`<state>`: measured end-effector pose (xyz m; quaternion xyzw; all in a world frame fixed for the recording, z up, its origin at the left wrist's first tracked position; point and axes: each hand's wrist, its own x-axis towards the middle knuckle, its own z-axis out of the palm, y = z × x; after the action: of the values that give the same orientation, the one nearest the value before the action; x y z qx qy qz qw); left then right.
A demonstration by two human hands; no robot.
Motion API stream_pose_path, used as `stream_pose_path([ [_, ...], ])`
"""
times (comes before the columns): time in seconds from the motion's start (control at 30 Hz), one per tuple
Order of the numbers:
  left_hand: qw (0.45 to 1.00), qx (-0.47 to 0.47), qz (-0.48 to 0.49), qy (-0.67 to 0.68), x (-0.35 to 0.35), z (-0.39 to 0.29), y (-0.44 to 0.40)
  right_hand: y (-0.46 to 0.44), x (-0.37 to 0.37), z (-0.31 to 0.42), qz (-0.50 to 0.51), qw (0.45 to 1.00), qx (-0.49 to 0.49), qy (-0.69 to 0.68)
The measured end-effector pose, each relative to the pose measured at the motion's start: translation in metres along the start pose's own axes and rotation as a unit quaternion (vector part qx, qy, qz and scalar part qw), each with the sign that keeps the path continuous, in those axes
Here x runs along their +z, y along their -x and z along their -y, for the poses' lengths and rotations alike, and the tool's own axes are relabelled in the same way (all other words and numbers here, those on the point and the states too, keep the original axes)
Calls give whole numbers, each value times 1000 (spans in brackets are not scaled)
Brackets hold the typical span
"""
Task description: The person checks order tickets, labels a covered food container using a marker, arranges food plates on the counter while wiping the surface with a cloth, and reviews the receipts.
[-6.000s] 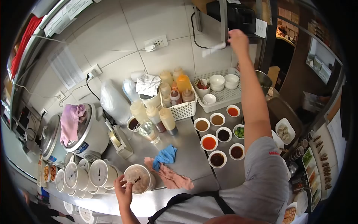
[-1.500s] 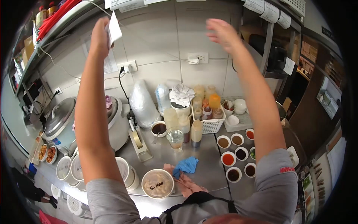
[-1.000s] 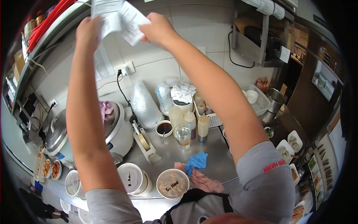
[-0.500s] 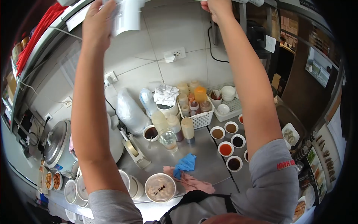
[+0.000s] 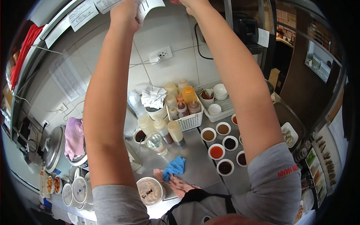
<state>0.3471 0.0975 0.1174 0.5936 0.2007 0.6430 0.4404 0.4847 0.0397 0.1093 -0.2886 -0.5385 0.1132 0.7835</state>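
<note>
Both my arms reach up to the top edge of the view, in front of the tiled wall. My left hand (image 5: pixel 125 15) is closed beside a white printed paper slip (image 5: pixel 150 6), which curls out to the right of its fingers. To the right, my right hand (image 5: pixel 192 5) is partly cut off by the top edge, so its fingers are mostly out of sight. More printed slips (image 5: pixel 83 15) hang from the shelf edge (image 5: pixel 56 32), left of my left hand.
On the steel counter (image 5: pixel 198 165) stand squeeze bottles (image 5: pixel 175 132), a white basket (image 5: pixel 187 122) of bottles, sauce bowls (image 5: pixel 216 151) and a lidded tub (image 5: pixel 150 190). A blue cloth (image 5: pixel 174 165) lies on a pink cloth (image 5: pixel 183 186). A wall socket (image 5: pixel 162 54) has a cable.
My left hand has moved right with the paper slip, and my hands are closer together. The view has shifted, bringing the hanging slips and a lilac cloth on the left into sight.
</note>
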Motion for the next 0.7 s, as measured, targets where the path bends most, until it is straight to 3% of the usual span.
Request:
stream_pose_path([
  [0.1,1000,12,-7,2,4,-3,-14,3,-3,4,2,999,-14,33],
  [0.13,994,19,-42,-94,5,-9,-14,3,-2,3,4,1000,-10,26],
  [0.23,997,33,-64,-33,20,-17,-20,1,3,2,5,1000,2,7],
  [0.37,997,50,32,56,21,-10,-42,12,0,14,-4,1000,-24,2],
  [0.4,998,37,-13,40,25,-19,-10,21,1,20,-6,999,-41,3],
  [0.53,1000,0,17,19,-1,2,40,61,-8,7,-74,996,-5,-39],
  [0.63,996,30,38,74,-16,25,64,103,3,-29,49,991,45,-119],
  [0.7,995,51,-12,88,-22,38,74,122,19,-36,122,989,15,-80],
])
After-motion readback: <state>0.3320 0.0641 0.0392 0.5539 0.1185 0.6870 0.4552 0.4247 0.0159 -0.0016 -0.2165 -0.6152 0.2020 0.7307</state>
